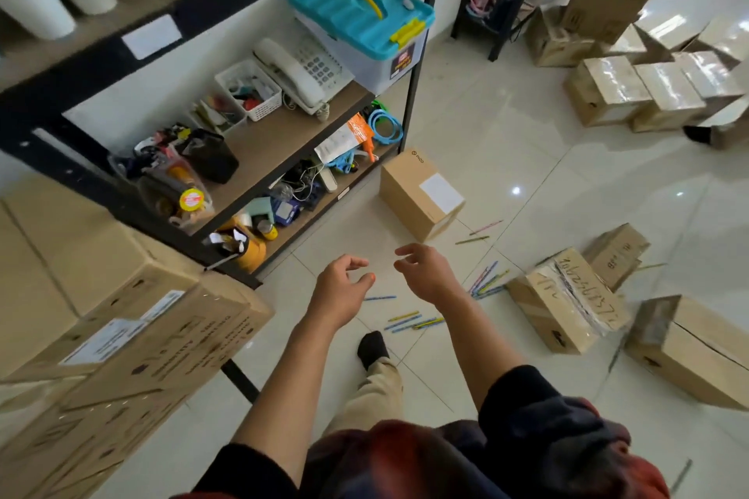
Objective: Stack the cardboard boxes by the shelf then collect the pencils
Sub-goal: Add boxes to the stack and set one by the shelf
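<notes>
While both hands hang empty over the floor, notes as follows.

Risk: pencils [413, 321] lie scattered on the tiles right by the person's foot [372, 348]; a step forward toward the boxes could roll on one or kick them under the shelf [259, 142].
Risk, second: box with scrawled writing [565, 298], lower right of frame, sits tilted with loose plastic film; a grab by the film could let it slip.
Left hand [342, 290]: lower centre, arm stretched forward, fingers loosely curled, half open, holding nothing.
Right hand [427, 269]: just beside the left, apart from it, palm down, fingers bent, also empty.
Boxes: small labelled box [421, 194] at centre, at the shelf's foot; others lower right and upper right, well apart, not yet stacked.
Stack: big cartons [121, 320] at lower left beside the shelf.
Stage, my guess: still the stacking part.
</notes>
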### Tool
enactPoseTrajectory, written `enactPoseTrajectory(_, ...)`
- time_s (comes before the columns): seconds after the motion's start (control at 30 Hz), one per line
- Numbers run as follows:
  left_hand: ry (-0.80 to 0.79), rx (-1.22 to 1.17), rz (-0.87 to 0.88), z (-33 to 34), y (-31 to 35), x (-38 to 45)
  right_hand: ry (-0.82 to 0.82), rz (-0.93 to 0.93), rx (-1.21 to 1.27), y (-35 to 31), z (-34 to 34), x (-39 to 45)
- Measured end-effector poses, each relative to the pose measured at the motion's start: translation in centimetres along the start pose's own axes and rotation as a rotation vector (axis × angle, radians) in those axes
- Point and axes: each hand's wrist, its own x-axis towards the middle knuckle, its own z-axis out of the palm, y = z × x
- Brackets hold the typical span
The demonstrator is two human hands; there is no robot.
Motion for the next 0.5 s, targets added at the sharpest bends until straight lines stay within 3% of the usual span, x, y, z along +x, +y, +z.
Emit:
enactPoseTrajectory(0.3,-0.07,0.076,0.006,2.2,4.6,9.7,0.11,0.04,0.029,0.0,-4.4,8.1)
enactPoseTrajectory(0.5,-0.114,0.173,0.056,4.4,6.1,13.8,0.088,0.072,0.009,3.3,-5.8,11.7)
